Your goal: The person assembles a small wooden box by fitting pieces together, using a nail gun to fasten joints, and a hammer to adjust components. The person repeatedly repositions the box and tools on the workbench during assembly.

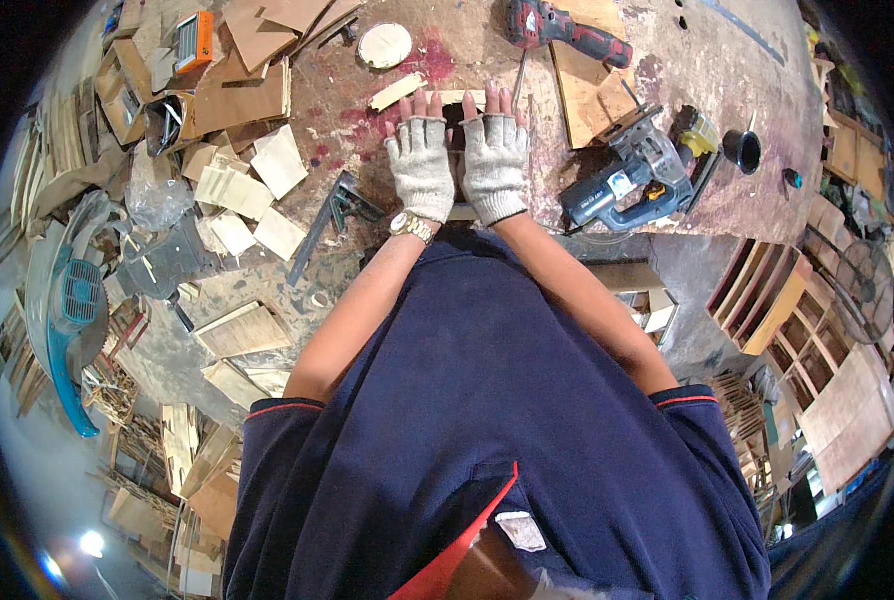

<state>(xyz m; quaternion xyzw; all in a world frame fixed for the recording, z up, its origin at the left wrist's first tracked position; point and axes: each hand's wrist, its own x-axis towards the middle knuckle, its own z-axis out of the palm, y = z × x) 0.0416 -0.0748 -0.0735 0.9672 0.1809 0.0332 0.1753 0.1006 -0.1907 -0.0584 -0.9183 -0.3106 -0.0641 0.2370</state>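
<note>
My left hand and my right hand lie side by side at the near edge of the workbench, both in off-white knitted fingerless gloves. Their fingers stretch away from me, bare at the tips. Between the hands a dark piece shows, with a pale wooden strip at its far end. Most of it is hidden under the gloves, so its kind is unclear. A short pale wood strip lies just beyond my left fingertips, and a round wooden disc farther off.
To the right are a blue jigsaw, a red-black power tool and a black cup. On the left are a black angled tool, plywood offcuts, an orange box and a teal saw. A fan stands far right.
</note>
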